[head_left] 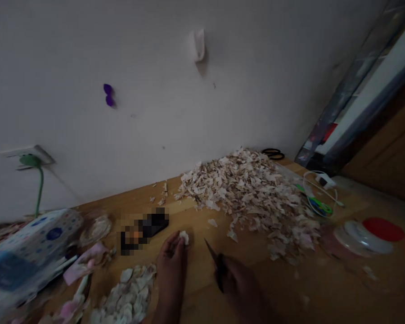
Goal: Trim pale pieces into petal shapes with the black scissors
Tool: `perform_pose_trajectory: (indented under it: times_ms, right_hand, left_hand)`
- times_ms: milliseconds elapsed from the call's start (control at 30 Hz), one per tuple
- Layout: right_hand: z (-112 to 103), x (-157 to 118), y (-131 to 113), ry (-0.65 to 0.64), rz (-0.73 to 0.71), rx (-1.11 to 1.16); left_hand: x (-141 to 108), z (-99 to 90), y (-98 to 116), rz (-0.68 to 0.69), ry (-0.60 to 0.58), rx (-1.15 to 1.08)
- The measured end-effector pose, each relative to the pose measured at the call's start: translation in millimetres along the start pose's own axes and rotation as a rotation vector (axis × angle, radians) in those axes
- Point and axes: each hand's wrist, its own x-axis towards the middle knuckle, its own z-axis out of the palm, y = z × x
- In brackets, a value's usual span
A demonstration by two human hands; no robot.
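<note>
My left hand (pixel 172 249) is closed, pinching a small, pale, thin flake (pixel 184 237) between thumb and fingertips just above the wooden table. My right hand (pixel 234 281) is wrapped round dark-handled scissors (pixel 212 252), whose pointed blades tilt up and to the left, apart from the flake. Below and left of my left hand lies a smaller heap of rounder whitish flakes (pixel 130 292). Beyond both hands, a large pile of thin, ragged, whitish-brown scraps (pixel 246 184) rests against the wall. A few loose scraps lie between the pile and my hands.
At left are a dotted tissue pack (pixel 37 243), a pink item (pixel 86 261) and a blurred phone-like dark object (pixel 151 227). At right stand a red-lidded jar (pixel 364 238) and a white cable with charger (pixel 326 180). Black-handled scissors (pixel 273 154) lie behind the pile.
</note>
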Motion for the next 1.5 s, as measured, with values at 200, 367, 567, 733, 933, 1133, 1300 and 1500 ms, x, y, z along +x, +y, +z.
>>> perform_pose_trajectory:
  times_ms: [200,367,567,733,933,1133,1300,1500]
  right_hand:
    - [22,33,-11,0.012,-0.005,-0.117]
    - [25,25,-2,-0.001,-0.071,-0.25]
    - [25,32,4,0.038,-0.079,-0.095]
    - [16,40,19,0.174,-0.202,-0.306]
    - [-2,46,41,0.143,-0.277,-0.544]
    - [-7,42,37,0.101,-0.276,-0.699]
    - [-6,40,23,0.066,-0.22,-0.743]
    - [-9,40,25,0.049,-0.189,-0.753]
  left_hand:
    - [9,-3.6,-9,-0.076,-0.081,-0.388]
    - [5,0.5,-11,0.013,-0.163,-0.22]
    - [6,3.7,-15,0.105,-0.251,-0.08]
    - [4,6.9,-11,0.024,-0.295,-0.288]
    - [8,6.6,-14,0.067,-0.16,-0.314]
    - [10,2.3,-13,0.084,-0.179,-0.211]
    - [6,4.0,-9,0.111,-0.207,-0.094]
    - [9,4.0,-13,0.168,-0.223,0.017]
